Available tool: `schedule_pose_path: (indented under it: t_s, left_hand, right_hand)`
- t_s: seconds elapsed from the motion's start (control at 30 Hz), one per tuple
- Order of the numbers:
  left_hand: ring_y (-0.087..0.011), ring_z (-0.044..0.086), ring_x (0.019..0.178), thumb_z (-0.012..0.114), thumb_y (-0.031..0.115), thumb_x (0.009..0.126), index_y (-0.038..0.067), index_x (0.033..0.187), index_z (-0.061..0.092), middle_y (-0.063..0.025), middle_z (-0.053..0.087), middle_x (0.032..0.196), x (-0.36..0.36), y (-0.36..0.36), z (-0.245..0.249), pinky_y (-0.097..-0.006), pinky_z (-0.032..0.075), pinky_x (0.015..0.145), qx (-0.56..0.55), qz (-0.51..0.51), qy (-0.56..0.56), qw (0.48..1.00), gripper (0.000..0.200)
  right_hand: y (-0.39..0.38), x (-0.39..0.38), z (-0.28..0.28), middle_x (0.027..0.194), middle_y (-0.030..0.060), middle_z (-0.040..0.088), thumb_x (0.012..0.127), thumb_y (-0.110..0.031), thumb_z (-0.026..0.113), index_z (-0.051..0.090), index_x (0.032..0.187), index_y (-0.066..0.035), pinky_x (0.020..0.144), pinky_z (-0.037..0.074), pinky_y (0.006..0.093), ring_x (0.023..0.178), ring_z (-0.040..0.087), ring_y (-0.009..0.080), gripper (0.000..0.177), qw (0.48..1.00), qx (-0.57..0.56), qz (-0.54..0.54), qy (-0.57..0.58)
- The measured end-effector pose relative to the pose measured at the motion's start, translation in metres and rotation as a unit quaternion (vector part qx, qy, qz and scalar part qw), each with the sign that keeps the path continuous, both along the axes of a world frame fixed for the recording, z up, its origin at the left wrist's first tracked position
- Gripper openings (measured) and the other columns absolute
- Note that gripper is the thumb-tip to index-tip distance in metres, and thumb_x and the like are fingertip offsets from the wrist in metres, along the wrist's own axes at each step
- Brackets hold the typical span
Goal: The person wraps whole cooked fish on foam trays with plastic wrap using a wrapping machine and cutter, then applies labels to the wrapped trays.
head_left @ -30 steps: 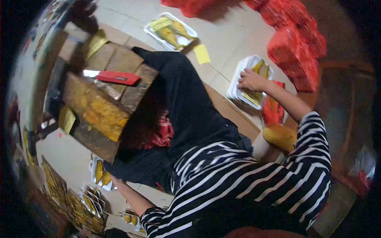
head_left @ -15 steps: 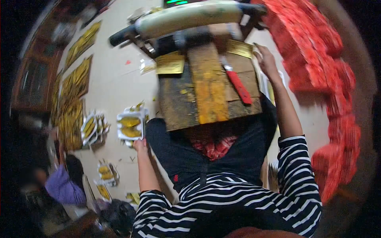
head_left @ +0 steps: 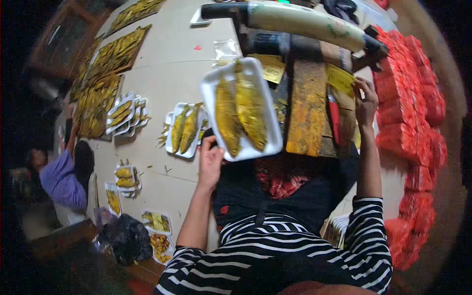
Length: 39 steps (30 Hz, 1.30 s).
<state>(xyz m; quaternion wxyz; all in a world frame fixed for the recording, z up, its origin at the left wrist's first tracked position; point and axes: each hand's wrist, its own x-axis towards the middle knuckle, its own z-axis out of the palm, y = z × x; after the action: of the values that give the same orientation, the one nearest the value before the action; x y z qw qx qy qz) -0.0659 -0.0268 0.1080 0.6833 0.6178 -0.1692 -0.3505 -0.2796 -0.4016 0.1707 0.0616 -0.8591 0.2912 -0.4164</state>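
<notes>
A white foam tray (head_left: 275,139) with two yellow fish (head_left: 250,108) is in my left hand (head_left: 211,162), whose thumb and fingers grip its lower left corner. The tray is raised and tilted, partly covering the left of the wooden board (head_left: 306,108). At the board's right, my right hand (head_left: 366,101) has its fingers curled at the edge of a yellow printed label (head_left: 340,78). Another yellow label (head_left: 270,68) lies left of the board's central strip. A red-handled knife (head_left: 334,120) rests near my right hand. Behind stands a roll of clear wrap (head_left: 305,24) on a holder.
More foam trays of fish (head_left: 184,130) stand to the left, near stacked trays (head_left: 127,115). Racks of fish (head_left: 118,51) lie farther left. Red packages (head_left: 408,93) are piled at right. A person in a purple top (head_left: 64,179) sits at far left beside a black bag (head_left: 129,241).
My left hand has lifted a fish tray from the stack and brought it right, before the board. My right hand's fingers have curled in at the yellow label. The view has shifted.
</notes>
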Motion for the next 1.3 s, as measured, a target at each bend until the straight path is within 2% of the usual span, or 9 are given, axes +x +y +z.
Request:
schedule_pose_path:
  t_s: [0.17, 0.3, 0.43, 0.57, 0.73, 0.9, 1.1, 1.17, 1.3]
  left_hand:
    - [-0.0061, 0.053, 0.067, 0.048, 0.006, 0.087, 0.004, 0.111, 0.038, -0.0038, 0.057, 0.078, -0.069, -0.055, 0.021, -0.0189, 0.043, 0.059, -0.009, -0.157, 0.126, 0.98, 0.026]
    - [-0.0064, 0.055, 0.07, 0.048, 0.006, 0.088, 0.004, 0.112, 0.037, -0.005, 0.058, 0.082, -0.076, -0.062, 0.033, -0.0191, 0.045, 0.059, 0.016, -0.188, 0.088, 0.978, 0.027]
    - [-0.0065, 0.056, 0.071, 0.05, 0.012, 0.088, 0.004, 0.11, 0.041, -0.0037, 0.059, 0.083, -0.061, -0.06, 0.031, -0.0194, 0.045, 0.057, 0.062, -0.236, 0.074, 0.967, 0.024]
    - [-0.0067, 0.055, 0.064, 0.043, 0.026, 0.091, 0.007, 0.103, 0.051, -0.0022, 0.058, 0.082, -0.006, -0.1, 0.041, -0.0178, 0.042, 0.052, 0.035, -0.167, -0.006, 0.985, 0.024]
    - [-0.0107, 0.054, 0.077, 0.048, 0.018, 0.089, 0.006, 0.119, 0.043, -0.0053, 0.057, 0.089, 0.083, -0.241, 0.026, -0.0205, 0.044, 0.062, -0.075, -0.063, 0.026, 0.995, 0.032]
    - [-0.0178, 0.056, 0.085, 0.05, 0.015, 0.086, -0.003, 0.113, 0.049, -0.0078, 0.058, 0.092, 0.115, -0.34, 0.008, -0.0311, 0.046, 0.073, 0.0, -0.041, -0.055, 0.998, 0.032]
    - [-0.0163, 0.056, 0.084, 0.05, 0.014, 0.085, -0.001, 0.104, 0.056, -0.0065, 0.059, 0.092, 0.088, -0.311, 0.041, -0.0323, 0.045, 0.076, -0.076, 0.059, -0.004, 0.995, 0.025]
    - [-0.0139, 0.055, 0.08, 0.05, 0.015, 0.086, 0.003, 0.1, 0.057, -0.0054, 0.059, 0.091, 0.093, -0.299, 0.059, -0.0303, 0.044, 0.073, -0.163, -0.005, -0.078, 0.984, 0.02]
    - [-0.0062, 0.048, 0.072, 0.054, 0.019, 0.083, 0.015, 0.087, 0.061, 0.0053, 0.054, 0.074, 0.116, -0.303, 0.089, -0.0241, 0.036, 0.065, -0.133, -0.088, 0.088, 0.983, 0.009]
  right_hand:
    - [0.086, -0.017, 0.052, 0.075, -0.0009, 0.056, 0.083, -0.009, 0.056, 0.058, 0.084, 0.0, 0.063, 0.04, 0.0187, 0.069, 0.049, 0.0057, 0.008, 0.913, 0.335, 0.055, -0.228]
    - [0.133, -0.032, 0.044, 0.075, -0.0017, 0.057, 0.082, -0.01, 0.058, 0.059, 0.085, -0.002, 0.063, 0.04, 0.0186, 0.069, 0.05, 0.0057, 0.009, 0.797, 0.576, 0.151, -0.104]
    - [0.154, -0.025, 0.015, 0.074, 0.0037, 0.057, 0.075, -0.015, 0.065, 0.061, 0.081, -0.007, 0.074, 0.036, 0.0292, 0.072, 0.052, 0.0151, 0.011, 0.929, 0.31, 0.183, 0.088]
    - [0.16, -0.014, 0.01, 0.078, 0.0033, 0.049, 0.07, -0.019, 0.067, 0.06, 0.078, -0.01, 0.077, 0.032, 0.0377, 0.079, 0.047, 0.0209, 0.014, 0.989, 0.071, 0.036, 0.121]
    - [0.149, -0.02, 0.006, 0.082, 0.0044, 0.049, 0.069, -0.02, 0.068, 0.059, 0.077, -0.01, 0.078, 0.032, 0.0385, 0.081, 0.046, 0.0225, 0.015, 0.983, 0.113, 0.054, 0.138]
    - [0.14, -0.024, 0.018, 0.082, 0.006, 0.049, 0.069, -0.016, 0.067, 0.06, 0.076, -0.007, 0.078, 0.032, 0.0359, 0.082, 0.045, 0.023, 0.014, 0.971, 0.158, 0.092, 0.153]
    - [0.116, -0.03, 0.032, 0.079, 0.0056, 0.048, 0.07, -0.018, 0.067, 0.058, 0.077, -0.006, 0.076, 0.032, 0.0337, 0.079, 0.045, 0.0223, 0.016, 0.899, 0.329, 0.262, 0.122]
    - [0.116, -0.025, 0.03, 0.079, 0.0055, 0.048, 0.07, -0.015, 0.067, 0.057, 0.077, -0.005, 0.075, 0.033, 0.0333, 0.08, 0.046, 0.0215, 0.016, 0.924, 0.242, 0.242, 0.171]
    - [0.093, -0.012, 0.035, 0.084, 0.0073, 0.05, 0.072, -0.012, 0.064, 0.061, 0.087, -0.004, 0.079, 0.036, 0.0333, 0.081, 0.048, 0.0227, 0.017, 0.952, 0.177, 0.198, 0.154]
